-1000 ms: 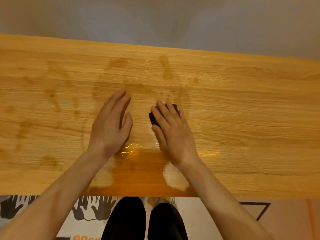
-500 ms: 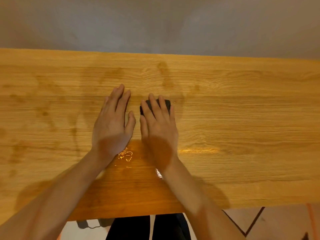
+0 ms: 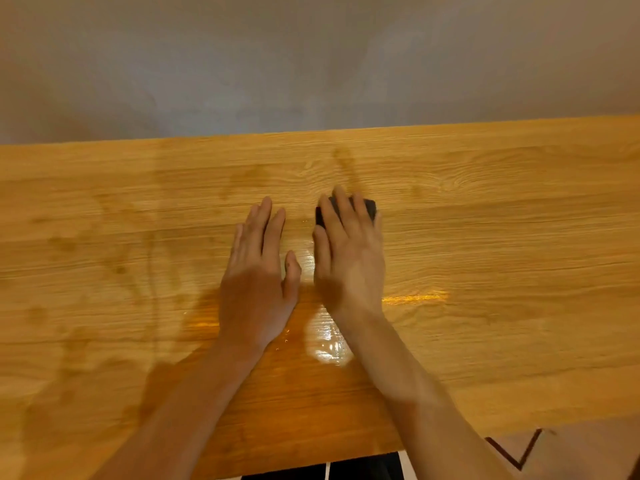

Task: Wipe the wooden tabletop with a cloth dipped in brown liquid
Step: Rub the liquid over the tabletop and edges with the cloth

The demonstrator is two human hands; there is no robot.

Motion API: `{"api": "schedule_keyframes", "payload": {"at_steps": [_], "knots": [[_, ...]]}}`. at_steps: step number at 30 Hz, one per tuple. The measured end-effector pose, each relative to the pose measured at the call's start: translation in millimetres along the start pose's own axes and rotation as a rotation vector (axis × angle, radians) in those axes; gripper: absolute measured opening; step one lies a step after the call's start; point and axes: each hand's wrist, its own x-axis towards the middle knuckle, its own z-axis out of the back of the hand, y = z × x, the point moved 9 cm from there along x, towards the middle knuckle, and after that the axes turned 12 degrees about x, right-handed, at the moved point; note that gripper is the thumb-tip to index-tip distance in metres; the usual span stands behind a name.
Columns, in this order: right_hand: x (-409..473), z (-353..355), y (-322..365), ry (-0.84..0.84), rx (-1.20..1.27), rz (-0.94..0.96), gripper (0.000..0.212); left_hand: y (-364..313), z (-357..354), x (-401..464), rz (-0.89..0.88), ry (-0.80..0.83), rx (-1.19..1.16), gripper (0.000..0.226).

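The wooden tabletop (image 3: 502,237) fills the middle of the head view, with faint brown smears across its left half and a wet shiny patch (image 3: 329,344) near the front. My right hand (image 3: 349,258) lies flat on a small dark cloth (image 3: 370,206), pressing it onto the wood; only the cloth's far corners show past my fingertips. My left hand (image 3: 258,271) rests flat on the table just left of it, fingers together, holding nothing.
A grey wall (image 3: 311,64) rises behind the table's far edge. The front edge runs along the bottom, with my dark trousers (image 3: 311,472) and a floor with a dark line (image 3: 519,452) below it.
Both hands slid farther from the front edge, the right hand pushing the cloth away from me. The view tilted up, showing more wall and less floor.
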Motion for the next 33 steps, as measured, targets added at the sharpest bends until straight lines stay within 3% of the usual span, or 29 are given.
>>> {"api": "schedule_keyframes", "payload": {"at_steps": [3,5,9,11,14,17,20,22,25,28,33], "knots": [[0.4,-1.6,4.5,0.135,-0.013,0.137,0.044,-1.6,-1.2,-0.2,-0.007,0.012,0.001,0.055],[1.5,25.4,-25.7,0.149,-0.042,0.121,0.045,-0.9,-0.9,-0.2,-0.012,0.014,0.003,0.055],[9.0,97.0,-112.6,-0.088,-0.013,-0.208,0.046,0.1,-1.4,0.4,-0.010,0.043,0.017,0.056],[13.7,99.0,-117.0,-0.200,-0.018,-0.309,0.045,0.4,-2.2,2.0,0.001,0.060,0.023,0.057],[27.9,48.5,-53.7,-0.162,-0.071,-0.162,0.042,2.4,-5.3,2.7,0.016,0.093,0.018,0.058],[28.5,-15.8,17.8,0.082,-0.040,0.090,0.049,2.2,-6.0,2.8,0.016,0.107,0.003,0.059],[34.6,-6.1,10.6,0.225,-0.037,0.230,0.051,1.0,-5.0,2.2,0.006,0.107,0.019,0.058],[41.7,34.0,-35.3,0.163,-0.046,0.182,0.046,1.0,-5.1,1.9,-0.002,0.108,0.042,0.058],[52.0,96.3,-107.9,0.009,-0.045,-0.043,0.047,0.5,-4.5,0.4,-0.007,0.112,0.012,0.058],[57.8,90.4,-109.1,-0.101,0.002,-0.165,0.047,2.4,-0.6,1.5,0.026,0.129,-0.068,0.058],[60.2,-8.1,-3.2,0.032,-0.038,0.155,0.042,5.9,2.0,16.3,0.058,0.127,-0.091,0.059]]}}
